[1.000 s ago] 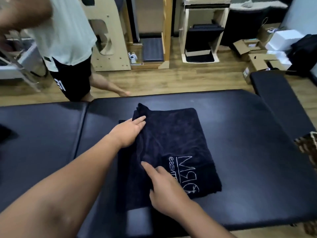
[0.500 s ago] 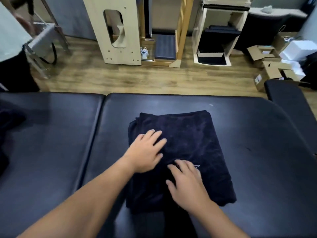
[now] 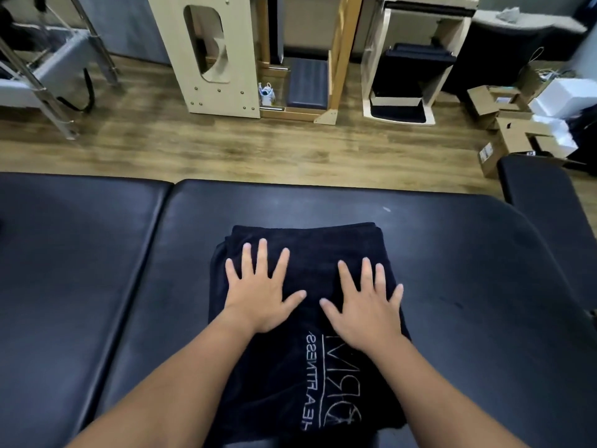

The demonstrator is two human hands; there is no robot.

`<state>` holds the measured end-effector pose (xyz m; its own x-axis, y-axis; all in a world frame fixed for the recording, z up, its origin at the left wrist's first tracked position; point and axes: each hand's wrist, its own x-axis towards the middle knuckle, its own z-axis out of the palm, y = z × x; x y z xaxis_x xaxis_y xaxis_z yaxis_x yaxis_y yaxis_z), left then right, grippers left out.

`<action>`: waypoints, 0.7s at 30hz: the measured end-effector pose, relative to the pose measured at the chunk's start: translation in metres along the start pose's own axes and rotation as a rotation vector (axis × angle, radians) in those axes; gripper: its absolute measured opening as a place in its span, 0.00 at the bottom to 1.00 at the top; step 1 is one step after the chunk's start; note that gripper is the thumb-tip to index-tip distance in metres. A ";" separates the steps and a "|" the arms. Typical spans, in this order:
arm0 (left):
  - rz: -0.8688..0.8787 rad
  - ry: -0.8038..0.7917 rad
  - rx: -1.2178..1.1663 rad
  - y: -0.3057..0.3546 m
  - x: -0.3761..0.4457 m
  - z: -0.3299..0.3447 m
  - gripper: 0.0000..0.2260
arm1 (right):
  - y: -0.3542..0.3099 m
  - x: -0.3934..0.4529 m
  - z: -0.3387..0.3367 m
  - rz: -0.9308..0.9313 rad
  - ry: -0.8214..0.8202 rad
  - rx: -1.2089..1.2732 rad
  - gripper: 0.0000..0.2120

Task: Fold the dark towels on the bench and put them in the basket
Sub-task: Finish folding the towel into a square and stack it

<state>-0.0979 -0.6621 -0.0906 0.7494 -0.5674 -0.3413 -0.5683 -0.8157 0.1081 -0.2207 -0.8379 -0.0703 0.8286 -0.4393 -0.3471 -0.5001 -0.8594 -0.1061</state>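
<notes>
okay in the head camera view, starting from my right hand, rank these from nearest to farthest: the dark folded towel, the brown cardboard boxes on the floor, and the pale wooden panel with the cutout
1. Dark folded towel: directly under the right hand, which rests flat on it.
2. Brown cardboard boxes: on the floor, far right, beyond the bench.
3. Pale wooden panel with the cutout: far left, against the back wall.

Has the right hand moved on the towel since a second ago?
Yes. The right hand has moved up the dark towel, away from the printed logo it covered, and lies flat beside the left hand.
</notes>
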 end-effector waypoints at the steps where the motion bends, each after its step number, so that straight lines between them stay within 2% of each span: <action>1: -0.044 0.001 0.015 0.000 0.003 0.002 0.42 | 0.001 0.015 -0.003 -0.001 -0.017 -0.009 0.41; 6: -0.152 0.041 0.030 0.002 0.010 0.005 0.43 | 0.005 0.073 -0.021 -0.044 -0.040 -0.030 0.45; 10: -0.129 0.116 0.142 0.010 0.008 0.002 0.35 | 0.009 0.084 -0.023 -0.087 -0.058 -0.028 0.44; 12: -0.035 0.156 0.105 0.020 -0.002 0.005 0.30 | 0.010 0.069 -0.019 -0.150 -0.040 -0.049 0.43; 15: 0.065 0.155 0.020 0.037 -0.033 0.020 0.31 | 0.010 0.031 -0.007 -0.277 -0.034 -0.080 0.43; 18: 0.078 0.130 0.013 0.043 -0.069 0.041 0.34 | 0.016 -0.017 0.011 -0.368 -0.046 -0.098 0.41; 21: 0.005 0.150 0.087 0.029 -0.097 0.058 0.36 | 0.039 -0.063 0.031 -0.483 0.021 -0.118 0.42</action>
<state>-0.2067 -0.6237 -0.1088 0.7854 -0.5868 -0.1971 -0.5942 -0.8039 0.0258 -0.3002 -0.8353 -0.0819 0.9641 0.0120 -0.2652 -0.0271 -0.9893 -0.1433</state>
